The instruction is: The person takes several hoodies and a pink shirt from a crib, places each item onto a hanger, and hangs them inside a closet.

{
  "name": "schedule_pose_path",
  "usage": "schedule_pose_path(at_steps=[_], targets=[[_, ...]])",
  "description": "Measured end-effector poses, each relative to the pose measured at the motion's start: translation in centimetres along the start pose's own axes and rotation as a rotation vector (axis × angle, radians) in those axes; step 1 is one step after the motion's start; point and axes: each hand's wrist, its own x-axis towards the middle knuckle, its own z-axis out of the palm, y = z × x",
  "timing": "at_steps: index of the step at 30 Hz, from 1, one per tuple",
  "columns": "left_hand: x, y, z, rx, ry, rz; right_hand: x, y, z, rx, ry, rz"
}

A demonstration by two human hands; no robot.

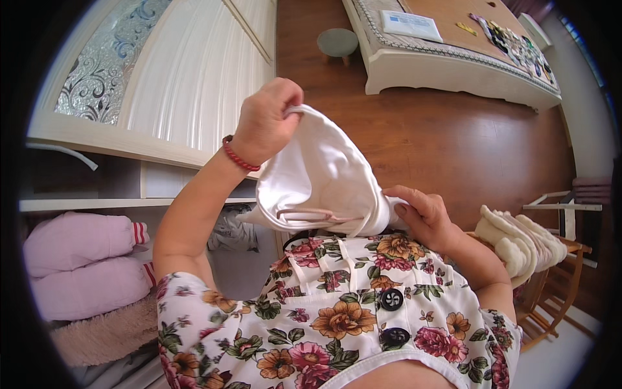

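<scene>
In front of my body hangs a white fabric piece [343,152] with a wide open mouth and a stitched hem. Whether it is a bag or a garment I cannot tell. My left hand [267,123], a red bead bracelet at its wrist, is closed on the far upper rim and lifts it. The right hand [424,217] grips the right side of the cloth near its lower end, thumb and fingers round a fold. Inside the opening shows a thin pinkish-beige strip [308,212]. The cloth's lower side lies against my floral shirt [350,318].
At left, an open wardrobe shelf holds folded pink padded clothes [84,259] and a brown fluffy item [107,334] below a sliding door [184,71]. A round stool [337,43] stands by the bed [447,71]. Right of me is a wooden chair [564,279] with cream fleece cloth [518,243].
</scene>
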Motion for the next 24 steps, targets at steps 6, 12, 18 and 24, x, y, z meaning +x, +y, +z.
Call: schedule_pose_path(at_steps=[6, 12, 18, 24], targets=[[-1.6, 1.6, 0.3, -0.781, -1.051, -0.438, -0.1, -0.1, -0.3, 0.073, 0.093, 0.011], [-2.0, -0.8, -2.7, -0.913, -0.645, -0.524, -0.7, 0.7, -1.1, 0.044, 0.19, -0.029], [-3.0, 3.2, -2.2, -0.469, -0.702, -0.023, -0.1, 1.0, -1.1, 0.091, 0.253, -0.03], [-4.9, 5.2, 2.2, -0.166, -0.373, 0.188, 0.1, 1.5, -0.3, 0.119, 0.226, 0.067]])
